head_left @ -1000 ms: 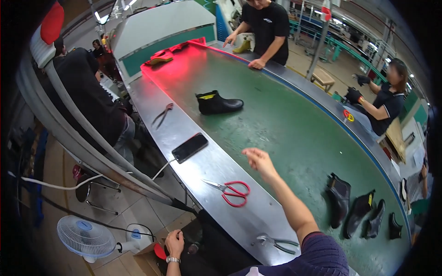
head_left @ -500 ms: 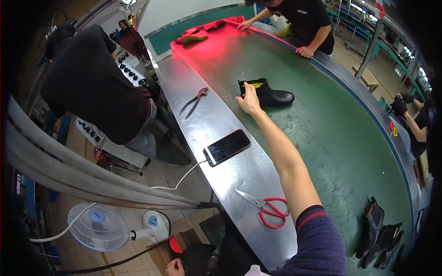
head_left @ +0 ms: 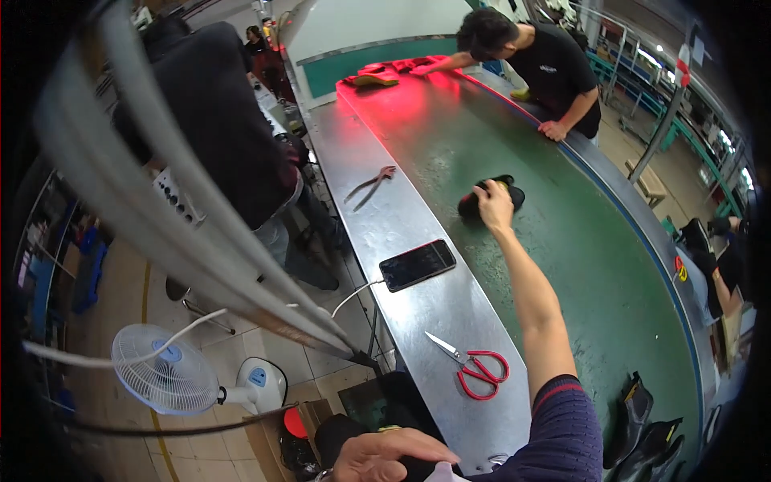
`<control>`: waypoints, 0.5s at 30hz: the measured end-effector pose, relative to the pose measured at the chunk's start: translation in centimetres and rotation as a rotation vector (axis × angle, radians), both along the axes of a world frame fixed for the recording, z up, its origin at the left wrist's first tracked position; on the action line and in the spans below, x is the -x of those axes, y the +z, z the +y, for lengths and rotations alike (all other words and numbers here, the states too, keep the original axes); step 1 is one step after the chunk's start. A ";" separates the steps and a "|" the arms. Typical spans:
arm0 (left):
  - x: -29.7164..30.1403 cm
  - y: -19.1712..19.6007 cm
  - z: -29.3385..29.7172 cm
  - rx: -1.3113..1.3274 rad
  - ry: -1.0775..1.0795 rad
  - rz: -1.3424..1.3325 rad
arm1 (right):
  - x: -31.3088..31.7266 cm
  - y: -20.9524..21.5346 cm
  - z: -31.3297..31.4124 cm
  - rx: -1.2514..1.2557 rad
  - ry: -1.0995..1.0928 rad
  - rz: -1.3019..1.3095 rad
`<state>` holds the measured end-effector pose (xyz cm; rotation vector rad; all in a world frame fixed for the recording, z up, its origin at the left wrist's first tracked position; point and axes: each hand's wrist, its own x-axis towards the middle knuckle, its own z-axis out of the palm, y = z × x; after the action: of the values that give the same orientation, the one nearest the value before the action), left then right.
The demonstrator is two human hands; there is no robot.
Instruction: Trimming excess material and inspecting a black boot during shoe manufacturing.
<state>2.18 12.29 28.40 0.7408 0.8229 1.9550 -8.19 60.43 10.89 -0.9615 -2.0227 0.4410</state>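
My right hand, arm stretched out over the green work surface, is closed on a black ankle boot with a yellow lining. The boot is blurred and partly covered by my fingers. Low in the picture is my left hand, its fingers stretched out toward the right and the thumb apart; I see nothing gripped in it. On the metal strip between my arms and the far end lie red-handled scissors, a black phone on a white cable, and pliers.
Several black boots lie at the near right. Red light falls on shoe pieces at the far end, where a co-worker leans in. Another person stands left. Grey pipes and a white fan are at the left.
My right hand has closed on the boot, which has turned from lying sideways with its toe to the right. My left hand has risen into fuller view. The whole view has shifted.
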 end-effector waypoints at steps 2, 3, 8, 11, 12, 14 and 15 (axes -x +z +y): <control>-1.0 2.4 -0.3 -0.076 -0.082 -0.117 | -4.1 0.5 1.2 -0.031 0.037 0.119; -1.7 3.1 -0.8 -0.129 -0.166 -0.233 | -5.8 1.0 1.0 0.033 -0.001 0.113; -2.8 3.1 -2.5 -0.266 -0.380 -0.247 | -15.0 3.3 0.7 0.178 0.069 0.188; -5.0 6.2 -4.1 -0.145 -0.379 -0.235 | -18.8 8.5 -2.4 0.236 0.098 0.184; -5.7 6.8 -4.2 -0.155 -0.379 -0.242 | -19.9 10.1 -3.5 0.221 0.153 0.160; -7.9 7.5 -3.9 -0.291 -0.333 -0.278 | -22.7 12.7 -6.7 0.216 0.185 0.128; -9.6 6.8 -3.8 -0.401 -0.284 -0.366 | -24.0 14.2 -8.3 0.267 0.254 0.136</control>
<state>11.77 8.47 35.16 0.6553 0.0972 1.9307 15.77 52.11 25.11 -0.8067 -2.0000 0.9087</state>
